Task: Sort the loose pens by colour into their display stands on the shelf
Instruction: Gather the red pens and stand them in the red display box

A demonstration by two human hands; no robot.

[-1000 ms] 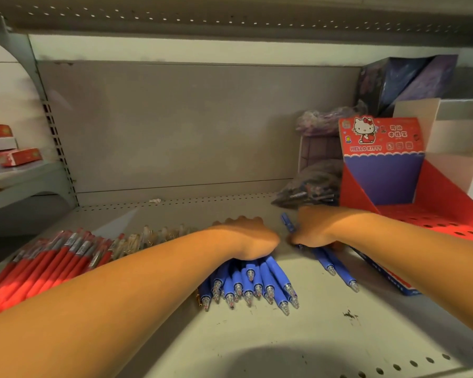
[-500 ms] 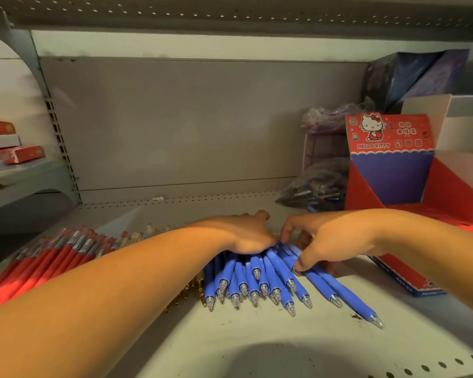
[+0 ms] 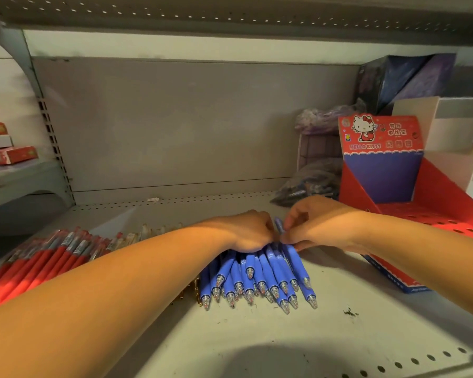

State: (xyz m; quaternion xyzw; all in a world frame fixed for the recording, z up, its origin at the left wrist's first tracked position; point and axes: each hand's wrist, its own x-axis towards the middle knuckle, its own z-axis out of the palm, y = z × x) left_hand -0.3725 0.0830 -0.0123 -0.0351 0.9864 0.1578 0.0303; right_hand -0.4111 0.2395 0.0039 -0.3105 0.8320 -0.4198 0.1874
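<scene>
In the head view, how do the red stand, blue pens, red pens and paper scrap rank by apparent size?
1. red stand.
2. red pens and blue pens: similar; an arm hides part of the red, so unranked.
3. paper scrap.

Bare left hand (image 3: 253, 231) and right hand (image 3: 320, 227)

Blue pens (image 3: 257, 276) with clear tips, red pens (image 3: 47, 257) with silver-grey bands and a few pale gold pens (image 3: 148, 233) colour a pale grey shelf (image 3: 257, 336) patterned with rows of punched holes. The display stand (image 3: 443, 195) is red with a deep blue panel and a white cartoon cat; the box (image 3: 410, 75) is dark mottled purple.
</scene>
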